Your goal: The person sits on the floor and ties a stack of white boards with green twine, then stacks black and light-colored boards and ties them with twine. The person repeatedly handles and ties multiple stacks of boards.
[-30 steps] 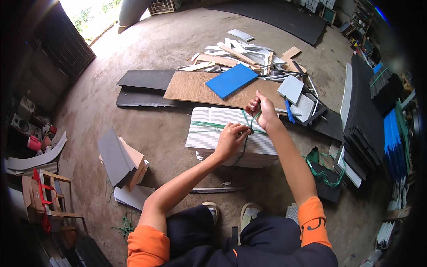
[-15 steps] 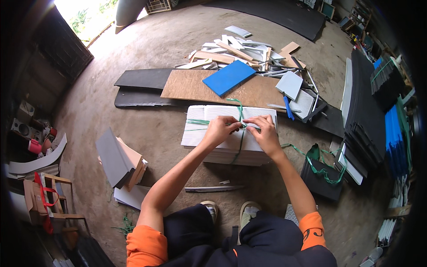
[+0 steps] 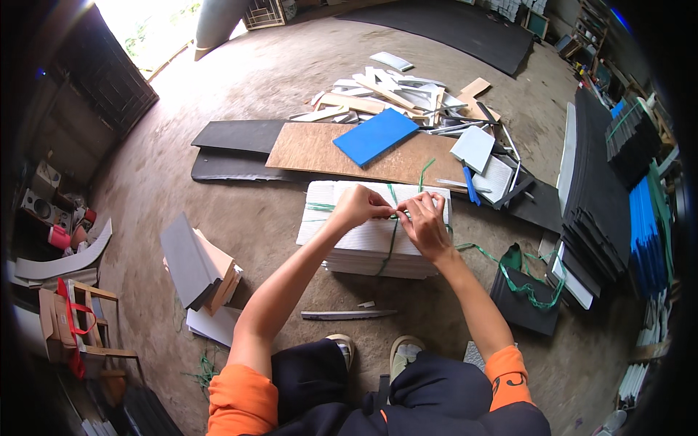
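A stack of white ribbed sheets [image 3: 363, 240] stands on the floor in front of my feet. Green twine [image 3: 320, 207] runs round it both ways and crosses on top. At that crossing my left hand [image 3: 362, 205] pinches the twine between thumb and fingers. My right hand [image 3: 425, 221] grips twine right beside it, the fingertips of both hands almost touching. A loose green end sticks up past my right fingers toward the far side. The knot itself is mostly hidden by my fingers.
Behind the stack lie a brown board [image 3: 305, 149], a blue sheet [image 3: 376, 136] and a heap of offcuts [image 3: 392, 94]. Grey and tan pieces [image 3: 193, 261] stand to the left. On the right are a black bundle [image 3: 527, 298] with loose green twine and leaning black sheets [image 3: 596, 182].
My right hand has turned and drawn slightly nearer to me, still at the crossing. A loose twine end now points up and right. The view has shifted slightly.
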Demonstrator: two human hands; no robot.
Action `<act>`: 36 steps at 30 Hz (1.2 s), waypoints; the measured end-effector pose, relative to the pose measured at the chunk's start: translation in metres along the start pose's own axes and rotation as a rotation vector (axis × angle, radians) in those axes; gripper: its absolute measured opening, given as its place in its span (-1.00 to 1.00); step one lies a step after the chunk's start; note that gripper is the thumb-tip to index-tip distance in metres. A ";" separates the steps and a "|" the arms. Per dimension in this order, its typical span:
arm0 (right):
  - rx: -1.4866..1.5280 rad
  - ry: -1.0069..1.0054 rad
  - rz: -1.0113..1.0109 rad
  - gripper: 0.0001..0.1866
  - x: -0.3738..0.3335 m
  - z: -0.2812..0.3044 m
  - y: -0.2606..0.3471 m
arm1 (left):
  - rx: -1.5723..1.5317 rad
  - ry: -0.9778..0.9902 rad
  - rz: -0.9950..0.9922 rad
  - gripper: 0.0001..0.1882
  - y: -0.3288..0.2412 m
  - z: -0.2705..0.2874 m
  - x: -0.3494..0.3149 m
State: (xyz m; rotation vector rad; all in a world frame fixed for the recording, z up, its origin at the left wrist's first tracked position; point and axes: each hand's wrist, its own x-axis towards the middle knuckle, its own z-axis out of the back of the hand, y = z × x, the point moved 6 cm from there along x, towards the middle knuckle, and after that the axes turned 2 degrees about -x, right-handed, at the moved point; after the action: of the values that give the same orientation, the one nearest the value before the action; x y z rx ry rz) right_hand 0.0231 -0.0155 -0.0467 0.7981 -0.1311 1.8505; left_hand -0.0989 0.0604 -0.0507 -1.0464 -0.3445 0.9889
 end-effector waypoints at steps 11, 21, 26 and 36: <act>0.040 -0.163 -0.215 -0.89 0.001 0.013 0.000 | -0.199 -0.175 -0.188 -0.77 0.005 -0.021 -0.024; 0.096 -0.165 -0.220 -0.85 -0.002 0.017 0.010 | -0.231 -0.151 -0.159 -0.78 0.010 -0.018 -0.016; -0.155 -0.110 -0.106 -0.87 0.000 0.023 0.018 | -0.057 -0.171 -0.319 -0.81 -0.004 -0.009 -0.017; -0.334 0.230 0.054 -0.74 -0.001 0.021 0.007 | 0.517 0.008 -1.024 -0.94 -0.022 0.015 -0.007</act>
State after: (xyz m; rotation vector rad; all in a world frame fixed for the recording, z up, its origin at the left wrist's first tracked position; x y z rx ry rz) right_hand 0.0264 -0.0284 -0.0293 0.3521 -0.3078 1.8912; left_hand -0.1017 0.0601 -0.0236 -0.2958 -0.5070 0.1167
